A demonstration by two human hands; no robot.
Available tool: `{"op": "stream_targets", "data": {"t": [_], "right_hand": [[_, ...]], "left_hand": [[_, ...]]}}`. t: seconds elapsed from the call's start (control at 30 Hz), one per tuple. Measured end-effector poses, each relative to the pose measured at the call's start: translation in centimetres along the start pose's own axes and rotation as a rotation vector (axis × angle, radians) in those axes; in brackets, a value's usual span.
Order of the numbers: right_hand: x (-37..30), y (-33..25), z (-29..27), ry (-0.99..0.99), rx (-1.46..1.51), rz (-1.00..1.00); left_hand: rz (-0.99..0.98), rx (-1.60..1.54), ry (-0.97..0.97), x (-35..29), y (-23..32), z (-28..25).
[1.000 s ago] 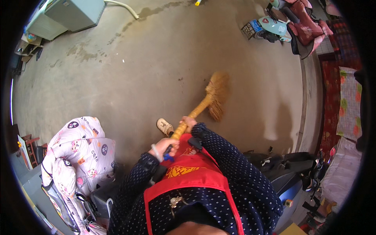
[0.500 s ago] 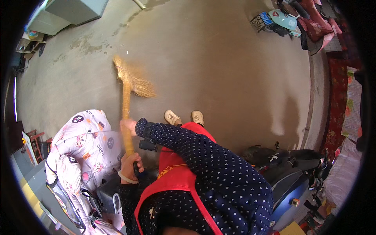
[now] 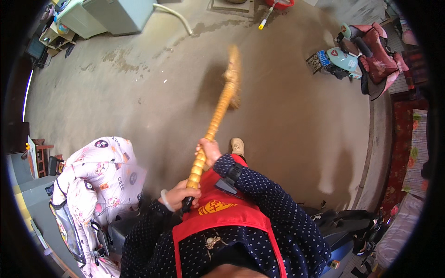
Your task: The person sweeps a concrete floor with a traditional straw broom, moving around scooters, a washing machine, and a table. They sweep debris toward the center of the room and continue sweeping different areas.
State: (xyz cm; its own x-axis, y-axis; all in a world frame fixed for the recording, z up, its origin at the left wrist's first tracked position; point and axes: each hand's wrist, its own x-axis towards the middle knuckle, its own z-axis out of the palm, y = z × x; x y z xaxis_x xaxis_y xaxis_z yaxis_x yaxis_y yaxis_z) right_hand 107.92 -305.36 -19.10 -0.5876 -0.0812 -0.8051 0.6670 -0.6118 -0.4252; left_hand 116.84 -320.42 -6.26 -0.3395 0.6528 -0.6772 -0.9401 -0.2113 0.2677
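Observation:
Both my hands grip a straw broom with a thick yellow segmented handle. My left hand is closed low on the handle, beside its black end. Higher up, my right hand wraps round the shaft in front of my red apron. The broom slants up and to the right, away from me. Its bristle head is smeared by motion over the grey floor, with a shadow at its left; whether it touches the floor I cannot tell.
To my left stands a scooter under a pink padded cover. A dark scooter is close on my right. Farther right is a light-blue scooter. A pale hose, a red basin and a grey cabinet lie ahead.
The broom has swung from the left across to the right, and both hands have moved right with it. The view has shifted, bringing the red basin and more of the hose into sight.

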Motion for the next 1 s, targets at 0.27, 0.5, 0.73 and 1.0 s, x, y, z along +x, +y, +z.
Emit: {"op": "stream_targets", "data": {"t": [0.27,0.5,0.73,1.0], "right_hand": [[8.8,-13.6,-16.1,0.332,0.142,0.019],[18.5,-22.4,-15.7,0.103,0.143,0.346],[27.1,-19.1,-2.3,0.024,-0.403,0.337],[27.4,-9.9,14.9,-0.493,-0.721,0.619]], "left_hand": [[-0.250,0.080,-0.024,20.4,6.8,5.3],[-0.179,0.000,0.050,27.1,16.2,7.2],[0.124,-0.399,0.247,22.7,18.9,4.9],[0.393,-0.629,0.547,16.2,21.1,1.8]]}}
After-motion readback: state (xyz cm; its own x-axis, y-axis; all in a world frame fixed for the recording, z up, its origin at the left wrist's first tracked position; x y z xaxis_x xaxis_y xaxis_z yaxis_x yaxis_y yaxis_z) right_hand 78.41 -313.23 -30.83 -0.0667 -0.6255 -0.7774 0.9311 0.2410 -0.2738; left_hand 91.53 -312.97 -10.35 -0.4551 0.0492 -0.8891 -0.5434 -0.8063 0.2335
